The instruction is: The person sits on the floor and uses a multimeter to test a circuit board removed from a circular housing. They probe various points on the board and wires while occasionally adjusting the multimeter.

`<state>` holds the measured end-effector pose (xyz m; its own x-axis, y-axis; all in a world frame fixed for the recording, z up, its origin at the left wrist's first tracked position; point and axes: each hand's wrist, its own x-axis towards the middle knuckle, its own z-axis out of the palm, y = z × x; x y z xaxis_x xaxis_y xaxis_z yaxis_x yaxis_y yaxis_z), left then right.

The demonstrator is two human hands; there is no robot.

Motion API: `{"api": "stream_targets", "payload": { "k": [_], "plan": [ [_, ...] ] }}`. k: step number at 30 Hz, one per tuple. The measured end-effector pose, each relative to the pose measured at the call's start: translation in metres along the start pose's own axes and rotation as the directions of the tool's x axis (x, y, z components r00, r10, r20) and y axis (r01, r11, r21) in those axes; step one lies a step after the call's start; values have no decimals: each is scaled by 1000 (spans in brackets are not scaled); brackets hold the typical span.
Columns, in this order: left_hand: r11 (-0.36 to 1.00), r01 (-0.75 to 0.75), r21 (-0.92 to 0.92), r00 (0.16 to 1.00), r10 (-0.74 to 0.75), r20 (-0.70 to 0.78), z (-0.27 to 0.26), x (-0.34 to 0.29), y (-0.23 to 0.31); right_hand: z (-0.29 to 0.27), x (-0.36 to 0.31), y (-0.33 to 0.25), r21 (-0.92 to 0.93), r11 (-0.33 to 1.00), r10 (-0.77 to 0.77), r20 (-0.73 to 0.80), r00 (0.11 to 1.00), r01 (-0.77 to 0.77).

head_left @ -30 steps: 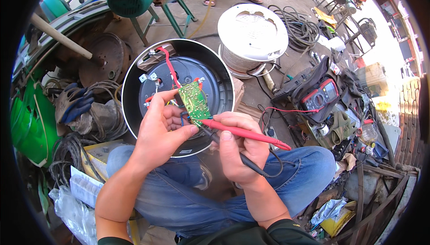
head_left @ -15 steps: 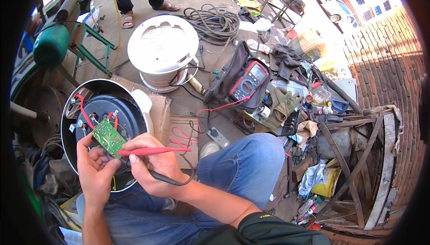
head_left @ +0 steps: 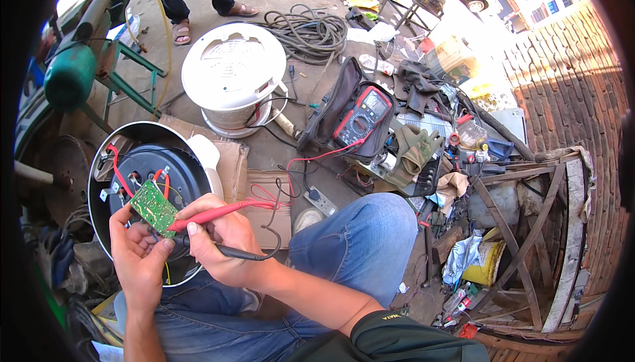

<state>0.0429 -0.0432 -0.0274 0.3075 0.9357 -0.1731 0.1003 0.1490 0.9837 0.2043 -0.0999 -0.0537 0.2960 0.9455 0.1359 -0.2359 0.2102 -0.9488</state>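
Circuit board (head_left: 154, 208) over appliance shell (head_left: 99, 213), long axis slanting near-right; our left hand (head_left: 139, 263) grips it, right hand (head_left: 225, 233) test probes (head_left: 215, 214).

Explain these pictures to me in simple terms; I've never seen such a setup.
No machine here: these are a person's two bare hands, seen from a fisheye camera worn on the head and looking down, so straight edges bend. The left hand holds a green circuit board over an open round pot. The right hand holds a red probe, its tip at the board's lower corner, and a black probe. Farther out on the ground are a meter in a dark bag, a white round appliance and coiled cable.
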Motion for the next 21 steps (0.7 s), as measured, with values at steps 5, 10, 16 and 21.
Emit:
{"api": "stream_targets", "payload": {
  "k": [5,10,16,21],
  "plan": [
    [1000,0,-6,1000,0,-10,1,-1,0,0,-1,3,40,997,63,0,998,-63],
    [1000,11,17,1000,-11,4,5,0,0,-3,0,-4,88,989,123,-45,991,-119],
    [999,46,-1,999,-46,-22,1,-4,10,2,1,-2,44,979,199,7,980,-199],
    [996,85,-38,996,-84,27,4,2,7,0,-1,-8,8,996,91,-46,995,-90]
  ]
}}
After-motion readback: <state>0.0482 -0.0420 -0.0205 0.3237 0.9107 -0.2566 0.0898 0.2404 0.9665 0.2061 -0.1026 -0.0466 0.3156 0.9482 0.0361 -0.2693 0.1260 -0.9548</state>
